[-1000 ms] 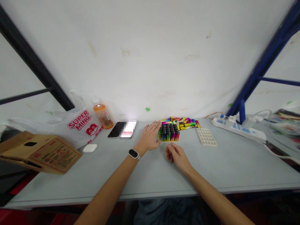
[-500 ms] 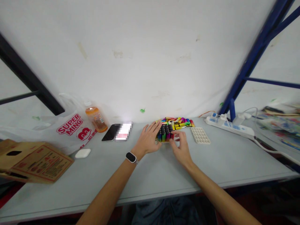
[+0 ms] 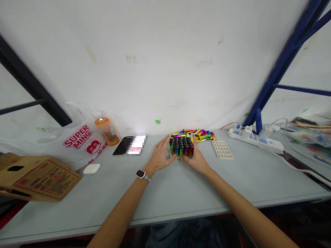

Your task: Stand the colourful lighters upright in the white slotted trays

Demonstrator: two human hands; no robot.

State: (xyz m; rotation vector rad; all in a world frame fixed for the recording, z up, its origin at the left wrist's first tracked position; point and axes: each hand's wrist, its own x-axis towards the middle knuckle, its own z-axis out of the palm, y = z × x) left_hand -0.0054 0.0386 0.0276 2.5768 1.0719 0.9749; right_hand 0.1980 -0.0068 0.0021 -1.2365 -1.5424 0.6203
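Note:
A tight block of upright lighters (image 3: 181,147) with black tops and shiny multicoloured bodies stands on the table in front of me. My left hand (image 3: 160,155) is pressed along its left side, the thumb at the near left corner. Against the right side lies my right hand (image 3: 198,156), its thumb at the near edge, so the block is clasped between both hands. Behind it is a loose heap of shiny lighters (image 3: 205,135). To the right lies a pale tray with rows of round cups (image 3: 222,150).
On the left are a cardboard box (image 3: 43,179), a plastic bag (image 3: 69,141), an orange drink bottle (image 3: 107,131), a white case (image 3: 91,168) and two phones (image 3: 123,146). A power strip (image 3: 256,140) with cables sits at the right, near a blue metal frame (image 3: 281,62).
My left hand has come off the top of the lighters and moved to their left side. My right hand has shifted along the right side, and more black tops show.

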